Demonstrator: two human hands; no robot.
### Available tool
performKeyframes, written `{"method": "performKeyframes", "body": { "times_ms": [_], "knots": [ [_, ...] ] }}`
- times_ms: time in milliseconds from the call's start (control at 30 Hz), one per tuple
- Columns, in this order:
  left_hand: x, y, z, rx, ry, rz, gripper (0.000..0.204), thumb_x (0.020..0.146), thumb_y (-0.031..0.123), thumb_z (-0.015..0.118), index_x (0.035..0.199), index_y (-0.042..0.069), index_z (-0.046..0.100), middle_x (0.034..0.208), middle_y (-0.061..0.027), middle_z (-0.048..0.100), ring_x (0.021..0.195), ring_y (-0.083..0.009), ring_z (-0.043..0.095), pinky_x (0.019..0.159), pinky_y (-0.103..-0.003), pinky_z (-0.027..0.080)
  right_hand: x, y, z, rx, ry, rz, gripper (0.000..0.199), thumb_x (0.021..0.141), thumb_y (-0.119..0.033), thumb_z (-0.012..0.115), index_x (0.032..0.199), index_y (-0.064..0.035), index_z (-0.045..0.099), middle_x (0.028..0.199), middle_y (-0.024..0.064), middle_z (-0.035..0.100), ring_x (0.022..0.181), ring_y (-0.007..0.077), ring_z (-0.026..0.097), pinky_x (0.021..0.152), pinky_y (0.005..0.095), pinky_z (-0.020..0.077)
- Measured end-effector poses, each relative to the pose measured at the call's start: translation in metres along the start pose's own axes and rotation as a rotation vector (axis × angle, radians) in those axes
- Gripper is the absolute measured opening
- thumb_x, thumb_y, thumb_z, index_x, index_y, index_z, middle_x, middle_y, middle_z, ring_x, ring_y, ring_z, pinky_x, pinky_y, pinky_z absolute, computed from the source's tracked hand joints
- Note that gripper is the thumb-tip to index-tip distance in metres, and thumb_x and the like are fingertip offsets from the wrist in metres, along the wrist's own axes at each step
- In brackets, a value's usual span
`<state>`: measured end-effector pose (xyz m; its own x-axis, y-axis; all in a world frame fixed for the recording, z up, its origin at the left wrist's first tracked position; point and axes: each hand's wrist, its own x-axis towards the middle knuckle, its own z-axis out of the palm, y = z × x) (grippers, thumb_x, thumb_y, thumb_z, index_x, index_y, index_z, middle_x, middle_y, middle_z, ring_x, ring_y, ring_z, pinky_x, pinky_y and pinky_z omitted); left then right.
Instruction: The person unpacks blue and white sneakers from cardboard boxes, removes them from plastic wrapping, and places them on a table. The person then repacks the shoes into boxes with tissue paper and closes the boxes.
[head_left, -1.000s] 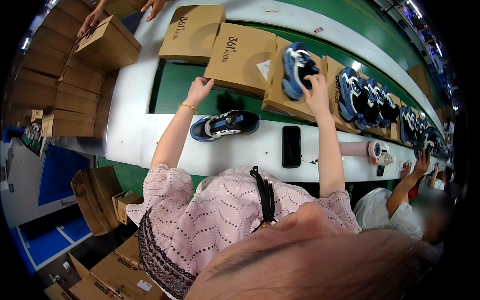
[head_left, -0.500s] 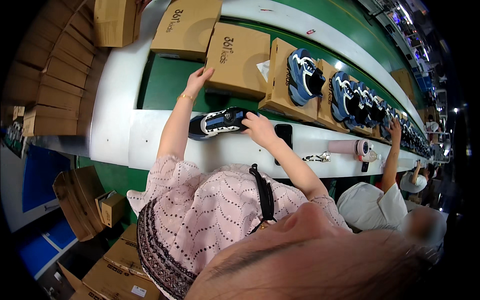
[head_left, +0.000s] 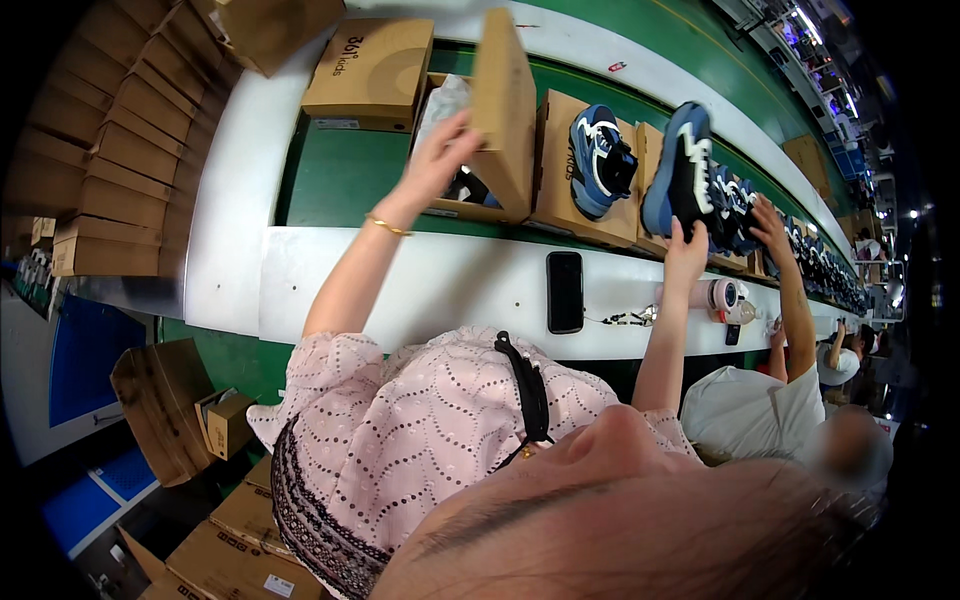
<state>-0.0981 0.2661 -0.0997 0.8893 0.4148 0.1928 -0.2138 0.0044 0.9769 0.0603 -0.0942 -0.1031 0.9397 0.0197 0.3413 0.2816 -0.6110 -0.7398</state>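
Note:
My left hand (head_left: 440,160) grips the edge of a brown cardboard lid (head_left: 507,115), which is tilted up from an open shoebox (head_left: 462,210). Crumpled pale paper (head_left: 447,100) shows in the box, with part of a dark sneaker (head_left: 468,188) below it. Farther right, my right hand (head_left: 687,250) is closed on a blue, black and white sneaker (head_left: 685,165), held toe-up above the row of boxes. Between my hands, another blue sneaker (head_left: 600,160) rests on a closed shoebox (head_left: 560,185).
A closed shoebox (head_left: 370,70) stands left of the open one. Nearby on the white ledge (head_left: 420,280) lie a phone (head_left: 565,290), keys (head_left: 630,318) and a pink bottle (head_left: 705,293). A co-worker's hand (head_left: 772,225) reaches among sneakers at right. Stacked cartons (head_left: 120,150) line the left.
The shoebox lid has been raised by my left hand. My right hand has moved right and up and now holds a sneaker there; the one on the ledge is gone from that spot.

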Motion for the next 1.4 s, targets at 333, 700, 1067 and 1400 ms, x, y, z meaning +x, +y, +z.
{"method": "performKeyframes", "body": {
  "times_ms": [333, 700, 1067, 1400],
  "knots": [
    [-0.023, -0.011, 0.147, 0.5, -0.759, 0.296, 0.063, 0.092, 0.049, 0.034, 0.124, -0.004, 0.046, 0.136, -0.0304, 0.029, 0.129, -0.0386, 0.027, 0.107, -0.038, 0.024, -0.092, -0.077, 0.059, -0.344, -0.956, -0.557, 0.039, 0.084, -0.022, 0.058, 0.12, -0.0091, 0.051, 0.121, 0.0134, 0.052, 0.114, 0.0269, 0.048, 0.092, 0.0386, 0.0393],
    [-0.033, -0.048, 0.012, 1.035, 0.273, 0.319, 0.013, 0.083, 0.019, 0.056, 0.082, 0.006, 0.059, 0.082, -0.0102, 0.057, 0.081, -0.0298, 0.055, 0.07, -0.039, 0.044, -0.053, -0.105, 0.251, -0.499, -1.214, -0.836, 0.023, 0.084, -0.018, 0.049, 0.104, -0.014, 0.06, 0.104, 0.0082, 0.063, 0.096, 0.0263, 0.058, 0.079, 0.0356, 0.0476],
    [-0.047, -0.106, -0.003, 1.386, -0.254, -0.053, 0.03, 0.085, 0.032, 0.05, 0.088, 0.005, 0.063, 0.089, -0.0109, 0.062, 0.09, -0.0265, 0.057, 0.086, -0.037, 0.037, -0.028, -0.102, 0.242, -0.605, -0.806, -0.804, 0.046, 0.056, -0.029, 0.08, 0.097, -0.0174, 0.064, 0.104, 0.0067, 0.052, 0.093, 0.0266, 0.057, 0.075, 0.0411, 0.0494],
    [0.002, -0.122, -0.009, 1.434, -0.135, -0.289, 0.052, 0.073, 0.022, 0.064, 0.117, -0.003, 0.052, 0.12, -0.0174, 0.051, 0.112, -0.0292, 0.049, 0.096, -0.034, 0.038, -0.017, -0.161, 0.135, 0.808, -0.473, -0.487, 0.045, 0.063, -0.003, 0.079, 0.098, -0.006, 0.051, 0.097, 0.0029, 0.047, 0.09, 0.0121, 0.048, 0.07, 0.0241, 0.0437]
  ]
}}
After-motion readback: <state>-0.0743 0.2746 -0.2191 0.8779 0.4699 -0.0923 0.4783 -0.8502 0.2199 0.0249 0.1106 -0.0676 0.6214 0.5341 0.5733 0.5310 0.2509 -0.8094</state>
